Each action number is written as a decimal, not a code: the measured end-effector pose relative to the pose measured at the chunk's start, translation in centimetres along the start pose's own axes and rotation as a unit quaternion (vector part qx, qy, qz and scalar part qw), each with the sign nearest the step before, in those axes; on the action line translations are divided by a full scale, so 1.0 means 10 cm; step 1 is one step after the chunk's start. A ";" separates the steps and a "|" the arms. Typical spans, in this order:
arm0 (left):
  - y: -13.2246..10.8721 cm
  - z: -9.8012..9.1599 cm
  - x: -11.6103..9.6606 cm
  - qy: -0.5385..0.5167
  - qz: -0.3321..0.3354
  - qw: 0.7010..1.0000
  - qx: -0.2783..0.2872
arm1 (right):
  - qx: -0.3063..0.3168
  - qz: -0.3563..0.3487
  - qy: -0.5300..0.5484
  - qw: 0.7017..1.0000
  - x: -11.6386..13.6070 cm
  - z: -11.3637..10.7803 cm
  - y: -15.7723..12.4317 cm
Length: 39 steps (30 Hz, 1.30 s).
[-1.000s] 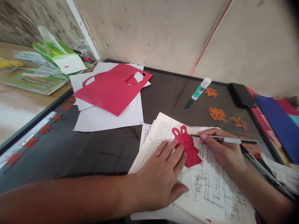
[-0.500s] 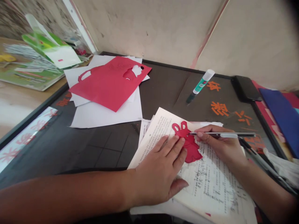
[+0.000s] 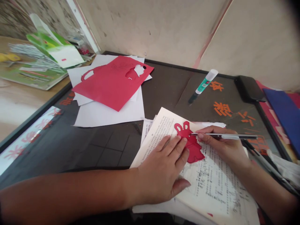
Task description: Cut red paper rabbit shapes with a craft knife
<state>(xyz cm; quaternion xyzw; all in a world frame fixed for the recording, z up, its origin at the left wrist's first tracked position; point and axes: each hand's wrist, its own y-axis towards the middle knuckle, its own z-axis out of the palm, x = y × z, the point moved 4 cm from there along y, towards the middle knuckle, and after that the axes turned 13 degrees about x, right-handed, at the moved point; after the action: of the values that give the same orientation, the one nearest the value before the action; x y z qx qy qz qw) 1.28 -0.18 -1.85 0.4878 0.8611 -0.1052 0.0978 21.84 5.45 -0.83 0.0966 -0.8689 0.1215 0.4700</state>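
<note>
A red paper cutout (image 3: 195, 152) with two looped, ear-like shapes at its top lies on a printed page of an open book (image 3: 161, 126). My left hand (image 3: 164, 168) rests flat on the page, its fingers spread and the fingertips pressing the cutout's left edge. In my right hand (image 3: 219, 142) is a slim silver craft knife (image 3: 229, 136), pinched like a pen. Its thin tip meets the upper right part of the cutout, just below the loops. Part of the cutout is hidden under my left fingers.
Beyond the book, a red paper sheet (image 3: 110, 84) with cut openings lies on white sheets (image 3: 112, 115). A glue stick (image 3: 203, 86) stands on the dark table (image 3: 164, 93). A black case (image 3: 249, 89) and blue folder (image 3: 282, 109) are at right; a green-white box (image 3: 56, 50) is at left.
The whole view has shifted slightly, so things appear a little further right. Both hands keep nearly the same pose, and the knife tip stays at the same part of the cutout.
</note>
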 end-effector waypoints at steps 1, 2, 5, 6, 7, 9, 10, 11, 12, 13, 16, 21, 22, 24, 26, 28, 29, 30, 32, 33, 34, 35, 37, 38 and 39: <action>0.02 -0.02 0.02 -0.001 0.002 1.000 -0.001 | 0.002 0.000 -0.002 1.000 0.00 0.00 0.00; 0.03 -0.03 0.04 -0.003 0.005 1.000 -0.003 | 0.004 0.000 -0.003 1.000 0.00 0.00 0.00; 0.11 -0.08 0.11 -0.012 0.025 1.000 -0.008 | 0.006 -0.002 -0.008 1.000 -0.01 0.00 0.00; 0.13 -0.08 0.14 -0.014 0.032 0.999 -0.008 | 0.007 -0.003 -0.010 1.000 -0.01 0.00 0.00; 0.14 -0.08 0.16 -0.014 0.038 0.999 -0.008 | 0.007 -0.007 -0.013 1.000 -0.01 0.00 0.00; 0.15 -0.07 0.18 -0.011 0.044 0.999 -0.007 | 0.013 -0.015 -0.018 1.000 0.01 0.00 0.01; 0.15 -0.06 0.18 -0.011 0.043 0.999 -0.008 | 0.016 -0.018 -0.021 0.999 0.02 0.00 0.01; 0.15 -0.05 0.18 -0.011 0.042 0.999 -0.009 | 0.018 -0.021 -0.025 0.999 0.03 0.00 0.01; 0.14 -0.04 0.18 -0.014 0.041 0.999 -0.010 | 0.020 -0.022 -0.029 0.999 0.04 -0.01 0.01; 0.14 -0.04 0.17 -0.016 0.040 0.999 -0.010 | 0.021 -0.022 -0.032 0.999 0.05 -0.01 0.01; 0.14 -0.04 0.17 -0.018 0.038 0.999 -0.007 | 0.024 -0.019 -0.036 0.999 0.07 0.00 0.01; 0.15 -0.04 0.16 -0.009 0.039 0.999 -0.005 | 0.015 -0.008 -0.025 1.000 0.05 0.00 0.01; 0.15 -0.04 0.16 -0.009 0.039 0.999 -0.007 | 0.013 -0.007 -0.024 1.000 0.04 0.00 0.01; 0.14 -0.04 0.16 -0.011 0.041 0.999 -0.013 | 0.009 -0.010 -0.025 1.000 0.04 0.00 0.01; 0.14 -0.03 0.16 -0.014 0.042 0.999 -0.016 | 0.009 -0.012 -0.024 1.000 0.04 0.00 0.01; 0.14 -0.03 0.16 -0.016 0.044 0.999 -0.015 | 0.012 -0.008 -0.023 1.000 0.04 -0.01 0.00; 0.14 -0.04 0.16 -0.016 0.045 0.999 -0.014 | 0.014 -0.004 -0.021 1.000 0.05 0.00 0.00; 0.14 -0.04 0.16 -0.015 0.044 0.999 -0.012 | 0.016 -0.001 -0.019 1.000 0.05 0.00 0.00; 0.14 -0.05 0.16 -0.012 0.040 0.999 -0.011 | 0.019 0.001 -0.015 1.000 0.06 0.00 0.00; 0.14 -0.05 0.16 -0.011 0.039 0.999 -0.011 | 0.021 0.002 -0.015 1.000 0.06 0.00 0.00; 0.13 -0.06 0.16 -0.010 0.039 0.999 -0.012 | 0.022 0.001 -0.015 1.000 0.06 0.01 0.00; 0.13 -0.06 0.16 -0.009 0.040 0.999 -0.014 | 0.020 -0.001 -0.017 1.000 0.06 0.01 0.01; 0.13 -0.07 0.15 -0.006 0.044 0.999 -0.016 | 0.020 -0.003 -0.020 1.000 0.07 0.01 0.01; 0.13 -0.07 0.15 -0.004 0.044 0.999 -0.016 | 0.021 -0.004 -0.020 1.000 0.08 0.02 0.01; 0.13 -0.07 0.15 -0.003 0.044 0.999 -0.016 | 0.023 -0.003 -0.019 1.000 0.09 0.02 0.00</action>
<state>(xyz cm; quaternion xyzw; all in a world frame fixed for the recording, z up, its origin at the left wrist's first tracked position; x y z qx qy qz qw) 1.56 1.88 -1.71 0.5235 0.8398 -0.0882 0.1131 21.20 5.38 -0.24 0.1125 -0.8743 0.1382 0.4515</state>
